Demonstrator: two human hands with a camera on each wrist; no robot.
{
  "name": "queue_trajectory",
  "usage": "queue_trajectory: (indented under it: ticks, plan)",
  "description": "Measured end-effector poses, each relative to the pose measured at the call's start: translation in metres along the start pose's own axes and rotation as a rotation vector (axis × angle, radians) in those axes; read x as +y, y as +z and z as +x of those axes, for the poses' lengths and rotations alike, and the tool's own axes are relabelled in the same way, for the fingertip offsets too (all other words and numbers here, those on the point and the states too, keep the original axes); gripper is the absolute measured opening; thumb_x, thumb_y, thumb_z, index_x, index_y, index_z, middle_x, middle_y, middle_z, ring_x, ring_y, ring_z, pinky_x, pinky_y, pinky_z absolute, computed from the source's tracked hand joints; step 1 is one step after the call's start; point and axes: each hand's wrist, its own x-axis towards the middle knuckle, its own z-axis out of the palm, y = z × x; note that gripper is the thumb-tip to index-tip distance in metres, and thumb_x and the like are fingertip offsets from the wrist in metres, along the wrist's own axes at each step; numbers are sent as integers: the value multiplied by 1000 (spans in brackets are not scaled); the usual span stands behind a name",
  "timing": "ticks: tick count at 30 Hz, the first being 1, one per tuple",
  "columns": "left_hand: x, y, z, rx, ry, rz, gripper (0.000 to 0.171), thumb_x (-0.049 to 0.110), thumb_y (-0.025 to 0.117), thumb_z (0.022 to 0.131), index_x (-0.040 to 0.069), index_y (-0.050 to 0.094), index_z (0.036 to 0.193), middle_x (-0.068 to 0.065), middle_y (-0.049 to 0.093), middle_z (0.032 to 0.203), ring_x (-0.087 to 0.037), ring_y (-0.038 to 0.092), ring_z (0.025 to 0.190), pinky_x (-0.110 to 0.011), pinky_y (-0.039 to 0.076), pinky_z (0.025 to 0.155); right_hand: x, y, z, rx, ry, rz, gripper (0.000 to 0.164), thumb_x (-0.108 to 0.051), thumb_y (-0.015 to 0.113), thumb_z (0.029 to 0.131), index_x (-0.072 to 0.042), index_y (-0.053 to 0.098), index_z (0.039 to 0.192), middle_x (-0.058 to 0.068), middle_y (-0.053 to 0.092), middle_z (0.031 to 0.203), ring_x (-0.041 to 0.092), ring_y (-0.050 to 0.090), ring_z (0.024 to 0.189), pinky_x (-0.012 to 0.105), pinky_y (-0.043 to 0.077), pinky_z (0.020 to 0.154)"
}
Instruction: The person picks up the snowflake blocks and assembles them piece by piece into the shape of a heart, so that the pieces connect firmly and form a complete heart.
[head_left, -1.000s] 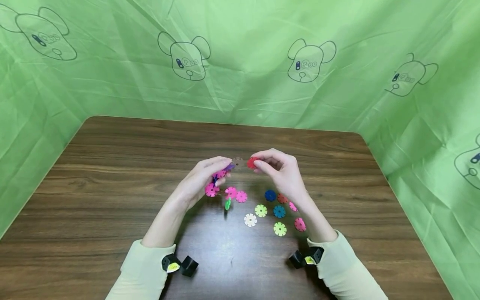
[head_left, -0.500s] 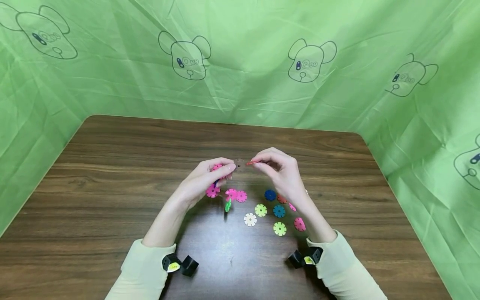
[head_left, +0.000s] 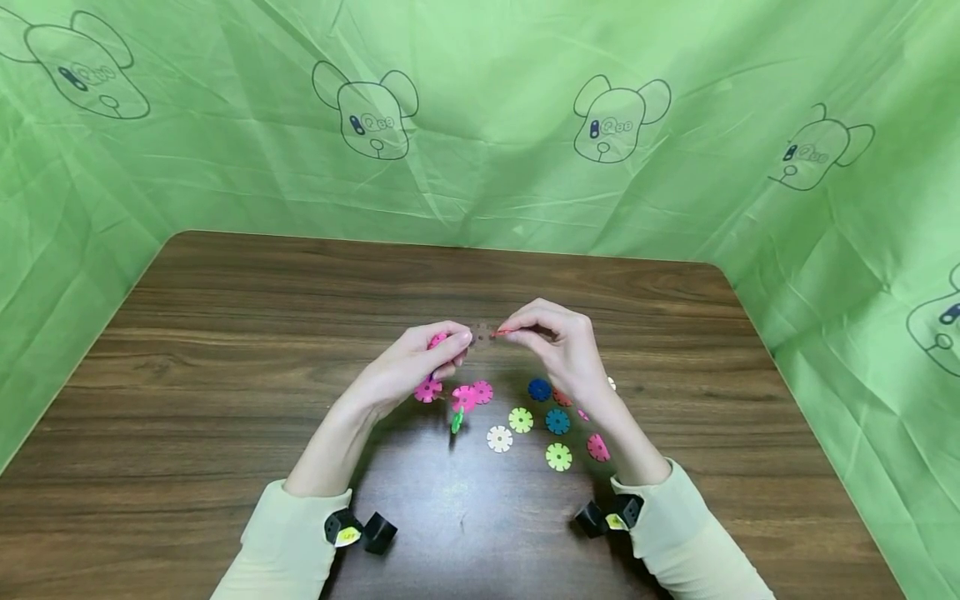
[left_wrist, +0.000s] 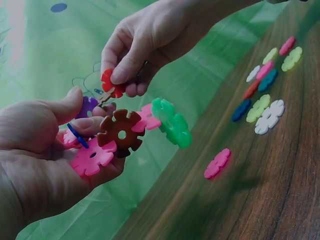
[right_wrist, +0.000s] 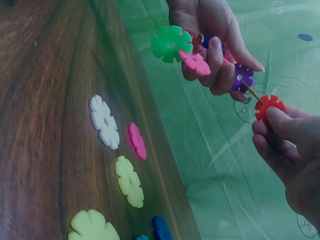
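My left hand [head_left: 416, 362] holds a chain of slotted plastic discs. In the left wrist view the chain shows a pink disc [left_wrist: 103, 156], a brown disc [left_wrist: 109, 135], a green disc [left_wrist: 170, 122] and, by the thumb, a purple disc [left_wrist: 87, 106]. A second brown disc [right_wrist: 253, 93], seen edge-on, sticks out from the purple one. Facing it, my right hand [head_left: 555, 342] pinches a red disc [right_wrist: 269, 103] between thumb and fingers. The red disc's rim meets the outer end of that brown disc in the right wrist view. Fingers hide part of the chain.
Loose discs lie on the wooden table [head_left: 262, 333] below my hands, among them a white disc [head_left: 499, 439], a yellow-green disc [head_left: 558, 457], a dark blue disc [head_left: 539, 390] and a pink disc [head_left: 597, 447]. A green curtain [head_left: 480, 125] hangs behind the table.
My right hand has turned the red disc from face-on to edge-on and brought it left to the brown disc. My left hand has shifted slightly, and the chain's pink and green end has dropped a little.
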Motion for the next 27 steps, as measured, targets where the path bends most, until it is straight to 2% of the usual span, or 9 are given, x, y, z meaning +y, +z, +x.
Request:
queue_trajectory:
  ticks: [7, 13, 17, 20, 24, 27]
  plan:
    - [-1, 1, -2, -23, 15, 19, 22, 26, 47, 111, 8, 57, 102, 1, 40, 71, -12, 38, 64, -24, 33, 62, -1, 2, 0, -14, 4, -15, 6, -5, 76, 90, -10, 80, 90, 3, 78, 91, 7, 72, 85, 19, 57, 76]
    - [1, 1, -2, 15, -5, -7, 24, 29, 51, 109, 8, 61, 111, -1, 50, 80, -12, 43, 69, -23, 36, 64, -1, 0, 1, -25, 10, 53, 10, -3, 75, 91, -10, 80, 96, 6, 77, 97, 12, 72, 90, 24, 59, 80]
    - [2, -1, -3, 48, -13, -27, 28, 31, 54, 107, 8, 63, 121, -2, 58, 90, -11, 45, 70, -22, 35, 60, -3, -3, 1, -34, 91, 94, 21, -5, 75, 92, -9, 77, 112, 11, 77, 109, 10, 73, 95, 26, 60, 82]
    - [3, -3, -3, 62, -14, -35, 29, 31, 55, 107, 8, 63, 122, 0, 60, 89, -11, 44, 68, -21, 33, 57, -4, -6, 1, -39, 163, 110, 30, -7, 75, 92, -8, 73, 122, 14, 76, 115, 10, 74, 97, 25, 60, 84]
    - [4, -7, -4, 78, -8, -47, 32, 31, 55, 107, 6, 61, 127, 2, 62, 89, -9, 45, 67, -22, 32, 55, 0, -9, 0, -59, 235, 89, 30, -11, 75, 94, -9, 72, 123, 15, 77, 113, 14, 74, 97, 26, 60, 85]
    - [5, -10, -5, 93, -2, -53, 35, 30, 55, 107, 5, 59, 131, 3, 63, 92, -9, 46, 68, -22, 33, 56, 7, -6, -2, -124, 281, 34, 27, -14, 75, 95, -12, 73, 122, 16, 76, 113, 16, 73, 99, 33, 60, 87]
